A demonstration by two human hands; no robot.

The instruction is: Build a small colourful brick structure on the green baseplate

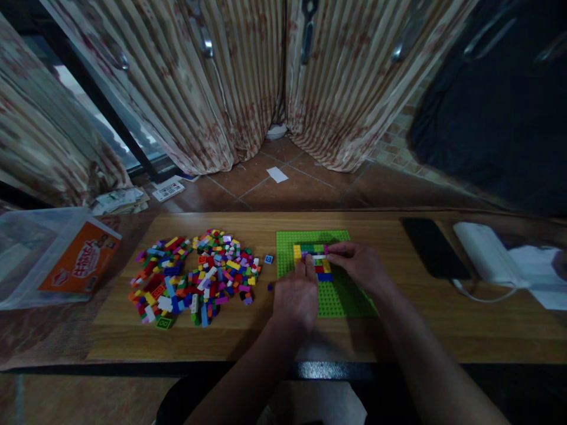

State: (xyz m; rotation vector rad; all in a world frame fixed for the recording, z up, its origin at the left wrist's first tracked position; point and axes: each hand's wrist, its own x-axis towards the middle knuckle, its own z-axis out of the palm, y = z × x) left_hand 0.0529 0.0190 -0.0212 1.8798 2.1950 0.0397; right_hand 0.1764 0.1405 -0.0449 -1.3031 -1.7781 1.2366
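Note:
A green baseplate (pixel 336 298) lies on the wooden table (pixel 266 330) before me, with a small block of coloured bricks (pixel 315 255) built on its far half. My left hand (pixel 296 298) rests on the plate's left edge, fingers curled, its fingertips touching the built bricks. My right hand (pixel 361 265) comes in from the right with its fingers pinched together at the top of the bricks, beside a white brick (pixel 319 257). Whether it holds a brick is hidden. A heap of loose coloured bricks (pixel 195 277) lies to the left.
A single blue brick (pixel 268 259) sits between heap and plate. A black phone (pixel 434 248) and a white power bank (pixel 485 254) with cable lie at the right. An orange box in a clear bag (pixel 77 260) is at the left. Curtains hang beyond the tiled floor.

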